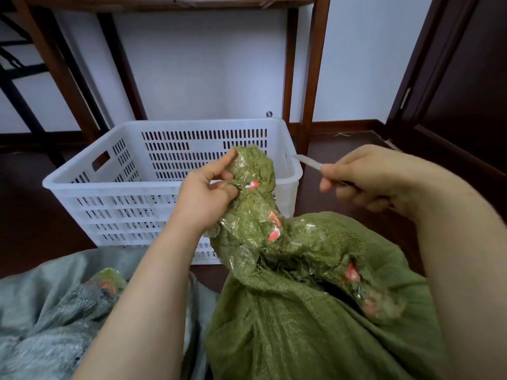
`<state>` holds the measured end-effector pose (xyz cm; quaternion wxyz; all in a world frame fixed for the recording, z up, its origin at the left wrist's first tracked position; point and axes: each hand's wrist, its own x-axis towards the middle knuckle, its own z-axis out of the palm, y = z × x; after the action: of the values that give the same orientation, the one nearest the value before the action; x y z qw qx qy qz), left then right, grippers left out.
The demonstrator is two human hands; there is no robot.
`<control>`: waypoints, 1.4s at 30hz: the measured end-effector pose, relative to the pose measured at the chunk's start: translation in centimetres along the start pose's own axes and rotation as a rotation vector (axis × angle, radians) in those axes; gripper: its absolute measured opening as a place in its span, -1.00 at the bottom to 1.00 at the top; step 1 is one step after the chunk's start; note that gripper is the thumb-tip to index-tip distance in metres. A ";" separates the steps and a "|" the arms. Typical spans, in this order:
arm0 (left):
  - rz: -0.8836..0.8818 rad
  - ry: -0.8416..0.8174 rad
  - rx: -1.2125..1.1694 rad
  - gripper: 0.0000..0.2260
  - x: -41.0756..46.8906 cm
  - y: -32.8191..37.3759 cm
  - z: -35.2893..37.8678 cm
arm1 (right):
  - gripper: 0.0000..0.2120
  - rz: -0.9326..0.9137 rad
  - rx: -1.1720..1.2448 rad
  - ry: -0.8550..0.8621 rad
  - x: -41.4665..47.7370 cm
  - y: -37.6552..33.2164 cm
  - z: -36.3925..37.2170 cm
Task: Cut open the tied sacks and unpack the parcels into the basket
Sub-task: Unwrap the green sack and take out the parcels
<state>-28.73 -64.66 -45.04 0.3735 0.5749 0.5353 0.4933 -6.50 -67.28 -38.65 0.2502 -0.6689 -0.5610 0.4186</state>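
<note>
Nearest the lens: green sack, slumped at lower right, its mouth bunched into a neck wound with clear tape that carries red print. Left hand grips the top of that neck, thumb laid up along the cloth and fingers curled into the folds, holding it up in front of the basket. Right hand is clenched round the handle of a blade.

Key relation: the neck's long axis rises from the sack body up and slightly left to the left hand. The blade lies to the right of it, apart from the cloth, with its tip pointing left and a little up over the basket's right corner. Blade and neck thus stand nearly crosswise, and the taped stretch below the left fingers is the free span.

I judge the step in hand to be the cut through the binding. For that the blade would have to travel left and down to meet the tape, with its edge kept off the left fingers.

Parcels are not in view; I take them to be inside the sack. Grey sack, likewise taped at its neck, lies at lower left beside the left forearm. Whether the basket holds anything I cannot tell through its slots.
</note>
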 end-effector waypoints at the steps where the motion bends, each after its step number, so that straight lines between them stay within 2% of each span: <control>1: 0.002 -0.009 -0.018 -0.45 -0.1 0.4 0.2 | -0.67 -0.007 0.089 0.024 0.4 0.2 0.5; 5: 0.041 -0.055 -0.067 -0.52 -0.8 2.4 0.9 | -0.52 -0.017 0.337 0.077 2.1 0.7 3.3; 6: 0.051 -0.089 -0.069 -0.54 -1.1 2.8 0.9 | -0.54 -0.023 0.401 0.065 2.3 0.8 3.9; 9: 0.070 -0.196 0.021 -0.57 -1.6 3.7 0.8 | -0.89 -0.081 0.591 0.100 2.7 0.7 4.9; 11: 0.075 -0.202 0.103 -0.61 -1.6 3.9 0.5 | -0.87 -0.131 0.730 0.158 2.9 0.6 4.9; 13: 0.109 -0.111 0.259 -0.75 -1.5 4.4 0.1 | -0.84 -0.193 0.832 0.196 2.7 0.1 4.6; 15: 0.146 0.038 0.330 -0.87 -1.7 5.7 -0.6 | -0.86 -0.257 0.827 0.213 2.2 -0.3 4.2; 17: 0.224 0.133 0.232 -0.91 -2.1 7.3 -0.9 | -0.87 -0.317 0.780 0.196 1.7 -0.8 4.1; 19: 0.246 0.088 0.230 -0.81 -2.7 8.7 -0.4 | -0.86 -0.365 0.740 0.152 1.1 -1.3 4.2; 21: 0.242 -0.020 0.364 -0.70 -2.9 8.8 0.3 | -0.86 -0.405 0.694 0.133 0.6 -1.9 4.4; 26: 0.068 -0.061 0.347 -0.65 -1.7 7.1 0.5 | -0.87 -0.424 0.699 0.237 1.2 -1.7 5.3; 29: 0.008 -0.091 0.272 -0.75 -1.6 6.2 0.6 | -0.87 -0.430 0.691 0.278 1.7 -1.6 5.9; 33: 0.032 -0.136 0.137 -0.84 -1.8 5.0 1.1 | -0.80 -0.351 0.696 0.199 1.5 -1.7 6.2; 38: 0.062 -0.210 0.080 -0.80 -1.7 4.1 1.8 | -0.74 -0.269 0.678 0.254 1.8 -1.0 6.7; 41: 0.006 -0.251 0.076 -0.90 -2.0 3.6 2.3 | -0.76 -0.175 0.639 0.246 2.7 -0.1 7.5; 42: -0.011 -0.250 0.064 -0.87 -2.0 3.4 2.4 | -0.78 -0.149 0.596 0.228 2.9 0.1 7.5</control>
<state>-25.49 -66.90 -42.71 0.4214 0.6409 0.5031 0.3982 -12.72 -65.52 -43.47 0.5262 -0.5658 -0.4295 0.4675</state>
